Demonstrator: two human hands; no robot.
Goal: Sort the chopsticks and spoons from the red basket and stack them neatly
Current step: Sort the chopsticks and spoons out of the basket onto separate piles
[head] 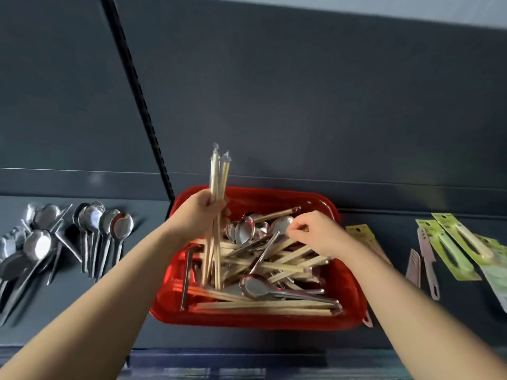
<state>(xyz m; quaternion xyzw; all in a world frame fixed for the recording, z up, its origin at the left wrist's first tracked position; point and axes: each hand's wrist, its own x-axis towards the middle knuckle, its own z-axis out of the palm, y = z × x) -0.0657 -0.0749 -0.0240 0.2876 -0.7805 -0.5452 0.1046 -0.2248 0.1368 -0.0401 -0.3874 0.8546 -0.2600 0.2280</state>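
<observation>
Two dark grey panels [301, 105] back a dark shelf [466, 311] holding the red basket [255, 323] of chopsticks [263, 307] and spoons [247, 229]. Left hand [200, 212] grips an upright chopstick bundle [218, 176]; right hand [318, 234] pinches a chopstick [295, 246] inside.

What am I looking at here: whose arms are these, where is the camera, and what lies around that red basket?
There is no machine here: a person works with bare hands. The single picture comes from a wide-angle camera worn on the person's head, looking forward and down.

The left hand grips an upright bundle of plastic-wrapped wooden chopsticks, with its lower ends down in the red plastic basket. The basket holds a jumble of more chopsticks and shiny metal spoons. The right hand reaches into it and seems to pinch a loose wooden chopstick.

On the dark grey shelf, a group of sorted metal spoons lies left of the basket. Packaged utensils on yellow-green cards lie to its right.
</observation>
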